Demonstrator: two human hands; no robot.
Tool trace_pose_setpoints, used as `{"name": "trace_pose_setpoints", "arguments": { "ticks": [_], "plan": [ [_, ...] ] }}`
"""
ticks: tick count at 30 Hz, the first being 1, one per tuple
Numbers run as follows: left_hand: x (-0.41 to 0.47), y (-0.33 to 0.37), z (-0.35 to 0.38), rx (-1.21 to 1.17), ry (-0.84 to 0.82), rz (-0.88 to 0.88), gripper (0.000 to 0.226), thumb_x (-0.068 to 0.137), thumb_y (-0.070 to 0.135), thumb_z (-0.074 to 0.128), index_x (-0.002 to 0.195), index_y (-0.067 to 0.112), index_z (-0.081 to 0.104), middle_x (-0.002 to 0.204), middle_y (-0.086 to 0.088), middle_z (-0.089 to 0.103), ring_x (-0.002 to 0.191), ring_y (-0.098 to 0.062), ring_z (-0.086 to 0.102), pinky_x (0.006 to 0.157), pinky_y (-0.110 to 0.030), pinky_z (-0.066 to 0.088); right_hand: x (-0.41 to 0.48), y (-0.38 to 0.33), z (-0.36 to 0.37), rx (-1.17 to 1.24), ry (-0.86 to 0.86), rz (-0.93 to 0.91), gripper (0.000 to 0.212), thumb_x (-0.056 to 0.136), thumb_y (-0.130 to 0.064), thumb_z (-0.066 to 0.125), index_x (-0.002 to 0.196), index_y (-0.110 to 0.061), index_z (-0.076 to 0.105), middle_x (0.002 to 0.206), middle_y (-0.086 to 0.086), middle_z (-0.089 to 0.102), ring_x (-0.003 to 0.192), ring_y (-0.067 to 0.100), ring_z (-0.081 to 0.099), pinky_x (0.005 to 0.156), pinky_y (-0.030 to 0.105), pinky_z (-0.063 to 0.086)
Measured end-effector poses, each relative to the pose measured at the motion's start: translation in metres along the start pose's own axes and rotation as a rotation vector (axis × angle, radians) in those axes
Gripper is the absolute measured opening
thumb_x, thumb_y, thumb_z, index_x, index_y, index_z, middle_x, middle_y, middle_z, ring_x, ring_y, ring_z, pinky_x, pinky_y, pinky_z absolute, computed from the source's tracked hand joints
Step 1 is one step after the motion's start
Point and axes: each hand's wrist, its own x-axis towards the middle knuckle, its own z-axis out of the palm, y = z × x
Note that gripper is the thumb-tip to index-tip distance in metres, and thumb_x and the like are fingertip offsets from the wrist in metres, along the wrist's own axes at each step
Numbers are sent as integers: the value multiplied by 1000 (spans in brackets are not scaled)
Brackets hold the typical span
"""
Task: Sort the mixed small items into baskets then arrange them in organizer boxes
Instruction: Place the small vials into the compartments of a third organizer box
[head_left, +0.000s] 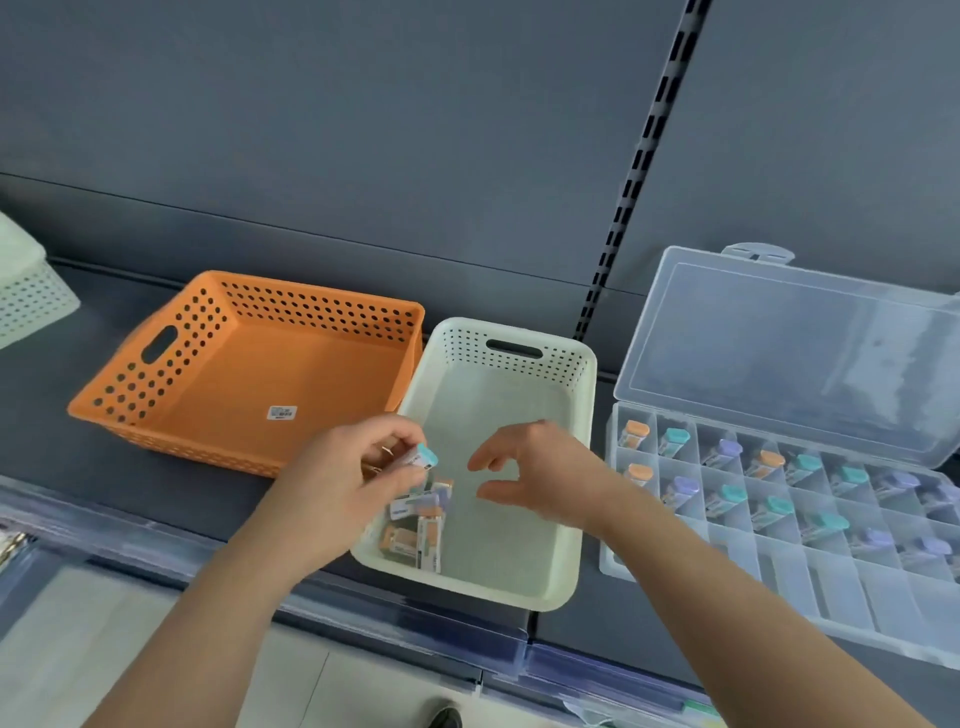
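Observation:
My left hand (358, 467) pinches a small teal-capped vial (422, 459) over the left side of the pale green basket (576, 519). Several more vials (423, 525) with orange and purple caps lie in the basket's near left corner. My right hand (535, 473) hovers over the middle of that basket, thumb and fingers spread in a curve, holding nothing. To the right lies the clear organizer box (779, 566) with its lid (789, 353) up; several compartments hold orange-, teal- and purple-capped vials.
An orange perforated basket (171, 395) with only a barcode sticker inside stands left of the green one. Another pale basket (26, 291) shows at the far left edge. All sit on a dark shelf (104, 493) with a clear front strip; a slotted upright (639, 171) runs behind.

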Motion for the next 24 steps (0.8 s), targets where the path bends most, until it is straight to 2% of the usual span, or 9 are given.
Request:
{"name": "trace_pose_setpoints", "arguments": {
  "ticks": [3, 6, 9, 12, 15, 17, 20, 22, 24],
  "plan": [
    [-18, -14, -17, -60, 120, -14, 22, 86, 27, 66, 104, 40, 65, 95, 20, 67, 85, 1, 63, 74, -25, 53, 15, -19, 14, 61, -96, -18, 29, 84, -25, 71, 111, -16, 70, 105, -2, 67, 92, 12, 62, 85, 32, 53],
    [-28, -22, -20, -139, 172, -57, 28, 90, 22, 61, 113, 37, 62, 101, 14, 64, 72, -5, 65, 58, -12, 50, 24, -29, 27, 28, -163, -45, 27, 82, -25, 72, 108, -18, 71, 103, 0, 60, 88, 15, 60, 82, 32, 52],
    [-32, -29, -18, -152, 169, -86, 31, 92, 23, 57, 120, 37, 58, 100, 9, 64, 64, -8, 66, 58, -10, 47, 26, -31, 33, 19, -186, -46, 27, 80, -25, 74, 106, -23, 71, 105, -2, 54, 87, 13, 57, 80, 29, 51],
    [-33, -32, -13, -193, 136, -82, 35, 92, 21, 58, 118, 43, 55, 107, 15, 63, 78, -3, 66, 69, -11, 49, 24, -31, 36, 43, -187, -19, 22, 77, -21, 76, 98, -23, 71, 100, -5, 53, 84, 12, 57, 78, 28, 52],
    [-32, -32, -10, -186, 140, -66, 41, 89, 17, 62, 114, 48, 56, 107, 24, 63, 97, 3, 61, 82, -18, 51, 18, -31, 32, 142, -175, 38, 16, 75, -13, 77, 88, -18, 68, 92, -5, 61, 81, 11, 60, 71, 20, 52],
    [-30, -28, -8, -194, 163, -51, 36, 85, 13, 66, 107, 42, 60, 101, 25, 65, 97, 5, 60, 81, -18, 51, 10, -29, 23, 230, -130, 64, 16, 76, -10, 77, 87, -15, 67, 85, -3, 64, 75, 9, 60, 66, 14, 50],
    [-28, -15, -2, -203, 181, -27, 26, 81, 14, 72, 95, 35, 64, 90, 19, 68, 83, 0, 64, 69, -16, 51, -10, -21, 3, 303, 47, 99, 17, 77, -14, 78, 89, -20, 67, 81, -7, 66, 70, 2, 59, 65, 11, 48],
    [-25, -2, 6, -222, 176, 11, 24, 81, 13, 72, 93, 33, 66, 87, 14, 70, 78, -2, 65, 66, -19, 52, -28, -13, -11, 336, 187, 115, 19, 76, -14, 78, 91, -21, 68, 79, -10, 66, 70, -1, 59, 67, 10, 48],
    [-21, 14, 19, -258, 166, 67, 24, 84, 13, 69, 96, 33, 67, 90, 12, 68, 79, -5, 64, 65, -16, 50, -51, -4, -23, 335, 292, 124, 18, 77, -15, 78, 91, -21, 69, 78, -11, 66, 70, -1, 60, 68, 10, 49]
  ]
}}
